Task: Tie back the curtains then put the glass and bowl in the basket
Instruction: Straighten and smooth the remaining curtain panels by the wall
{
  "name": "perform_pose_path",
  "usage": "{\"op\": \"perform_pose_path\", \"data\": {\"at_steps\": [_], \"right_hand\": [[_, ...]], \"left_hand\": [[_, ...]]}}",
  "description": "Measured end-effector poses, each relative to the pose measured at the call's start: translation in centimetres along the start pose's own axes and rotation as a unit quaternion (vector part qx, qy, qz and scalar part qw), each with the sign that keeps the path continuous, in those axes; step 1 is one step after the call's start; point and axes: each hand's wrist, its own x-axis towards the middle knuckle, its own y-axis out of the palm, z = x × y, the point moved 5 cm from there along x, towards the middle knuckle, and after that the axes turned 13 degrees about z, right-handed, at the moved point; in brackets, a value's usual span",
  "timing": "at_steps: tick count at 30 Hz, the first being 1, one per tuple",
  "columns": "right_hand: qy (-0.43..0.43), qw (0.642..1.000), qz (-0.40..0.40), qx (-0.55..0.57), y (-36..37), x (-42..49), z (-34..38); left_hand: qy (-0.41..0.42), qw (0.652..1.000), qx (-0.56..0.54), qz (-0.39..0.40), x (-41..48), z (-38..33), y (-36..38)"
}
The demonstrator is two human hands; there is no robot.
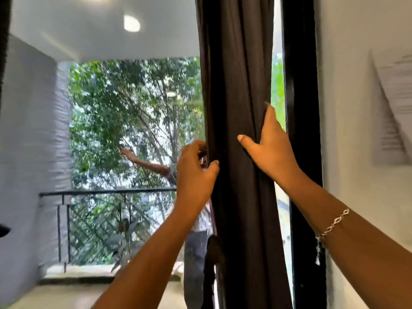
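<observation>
A dark curtain (238, 90) hangs bunched into a narrow column in front of the glass door, right of centre. My left hand (194, 172) grips its left edge at mid height, fingers curled round the fabric. My right hand (270, 148) wraps the right side of the bundle, thumb in front and fingers behind. A dark strip, perhaps a tie-back, hangs by the curtain's lower left edge (211, 253). No glass, bowl or basket is in view.
A black door frame (301, 130) stands just right of the curtain, then a white wall (356, 108) with a paper sheet (392, 108). Through the glass lie a balcony railing (107, 192), trees and a reflection of an arm.
</observation>
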Motion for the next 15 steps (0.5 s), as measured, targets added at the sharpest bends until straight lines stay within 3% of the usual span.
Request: {"op": "perform_pose_path", "data": {"at_steps": [7, 15], "right_hand": [[0.06, 0.998, -0.01, 0.005, 4.6, -7.7, -1.2], [0.12, 0.991, -0.051, -0.001, 7.9, -15.5, -2.9]], "left_hand": [[-0.078, 0.994, -0.071, 0.035, -7.3, 4.5, 0.5], [-0.138, 0.989, -0.046, -0.002, -12.5, 7.0, 0.7]]}}
